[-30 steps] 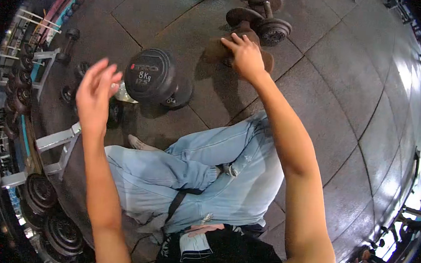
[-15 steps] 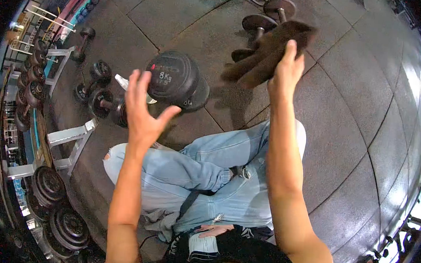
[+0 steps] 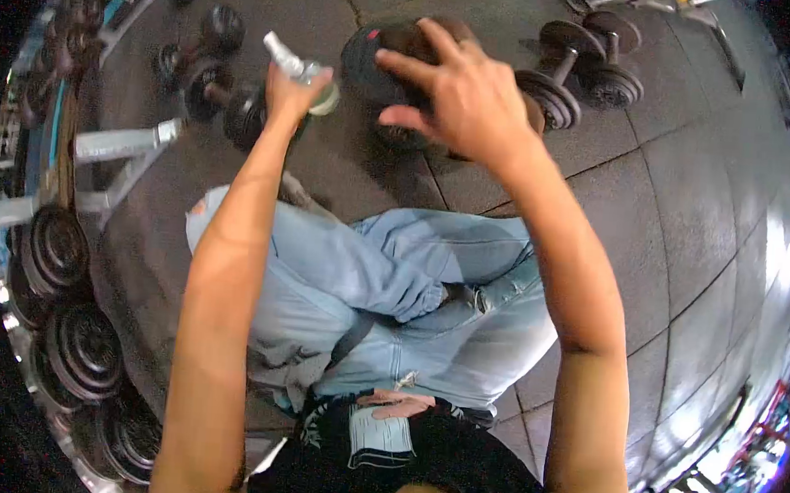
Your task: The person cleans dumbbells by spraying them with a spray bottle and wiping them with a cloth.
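Observation:
My left hand (image 3: 288, 100) is closed round a spray bottle (image 3: 285, 56) with a white top and a pale lower part, just above the floor. To its right, my right hand (image 3: 479, 92) is stretched out with fingers spread over a black dumbbell (image 3: 362, 61) standing on end. Dark brown cloth (image 3: 534, 117) shows under and beside that hand, blurred, seemingly draped on the dumbbell. How far the palm presses on the cloth is hidden.
Two dumbbells (image 3: 563, 75) stand upright beyond my right hand. More dumbbells (image 3: 206, 87) lie to the left, near a grey metal rack (image 3: 127, 145). Weight plates (image 3: 84, 348) line the left side. My crossed legs (image 3: 393, 274) are on the dark tiled floor (image 3: 600, 197).
My left hand has moved forward from beside the dumbbell and taken hold of the spray bottle. My right hand has swung left with the brown cloth to the dumbbell and spread its fingers.

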{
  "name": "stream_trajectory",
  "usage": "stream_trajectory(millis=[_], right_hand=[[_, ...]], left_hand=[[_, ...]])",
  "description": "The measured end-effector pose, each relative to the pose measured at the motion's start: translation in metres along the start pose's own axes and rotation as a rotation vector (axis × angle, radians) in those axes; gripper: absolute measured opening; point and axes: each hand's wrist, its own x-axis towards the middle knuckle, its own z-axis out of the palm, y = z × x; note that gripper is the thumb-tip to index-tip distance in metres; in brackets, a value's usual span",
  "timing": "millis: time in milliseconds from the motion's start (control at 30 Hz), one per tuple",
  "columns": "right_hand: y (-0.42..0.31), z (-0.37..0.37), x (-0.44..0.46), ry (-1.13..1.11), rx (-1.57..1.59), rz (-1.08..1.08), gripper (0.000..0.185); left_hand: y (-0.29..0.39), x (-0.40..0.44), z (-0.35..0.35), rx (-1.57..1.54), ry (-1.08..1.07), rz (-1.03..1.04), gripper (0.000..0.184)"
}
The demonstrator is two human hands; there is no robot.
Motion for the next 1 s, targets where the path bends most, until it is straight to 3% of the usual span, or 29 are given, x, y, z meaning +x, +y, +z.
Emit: stream_trajectory(millis=[33,100,200,233,267,333,433,500,567,667,733,900,1000], right_hand=[[0.003,0.001,0.005,0.014,-0.033,-0.018,0.061],[0.007,0.0,0.015,-0.036,-0.101,-0.004,0.063],[0.014,-0.009,0.029,-0.119,-0.095,0.047,0.066],[0.003,-0.034,0.04,-0.322,-0.051,0.122,0.061],[0.01,-0.028,0.043,-0.333,-0.027,0.146,0.069],[0.011,-0.02,0.057,-0.436,-0.065,0.221,0.077],[0.016,-0.006,0.072,-0.315,-0.021,0.118,0.077],[0.01,-0.01,0.088,-0.374,-0.011,0.1,0.077],[0.01,-0.008,0.103,-0.434,-0.004,0.087,0.076],[0.009,-0.001,0.115,-0.474,-0.003,0.192,0.074],[0.007,0.002,0.115,-0.446,-0.015,0.128,0.074],[0.004,-0.01,0.108,-0.452,0.118,0.14,0.074],[0.017,0.0,0.11,-0.443,0.038,0.119,0.076]], left_hand=[[0.009,0.004,0.009,0.037,0.229,0.047,0.07],[0.013,0.014,0.017,-0.04,0.31,0.112,0.049],[0.027,0.006,0.011,0.002,0.238,0.147,0.039],[0.032,0.0,0.009,0.007,0.216,0.24,0.035],[0.039,-0.007,0.004,0.015,0.198,0.329,0.032],[0.059,-0.032,-0.004,-0.003,0.121,0.268,0.028],[0.054,-0.074,0.009,0.079,0.117,0.448,0.019],[0.055,-0.106,0.014,-0.061,-0.093,0.271,0.017],[0.046,-0.111,0.017,-0.034,-0.245,0.415,0.018],[0.048,-0.116,0.019,-0.062,-0.262,0.26,0.026],[0.052,-0.111,0.019,-0.019,-0.361,0.156,0.039],[0.033,-0.096,0.052,0.06,-0.431,0.205,0.045],[0.063,-0.096,0.034,0.184,-0.616,0.022,0.046]])
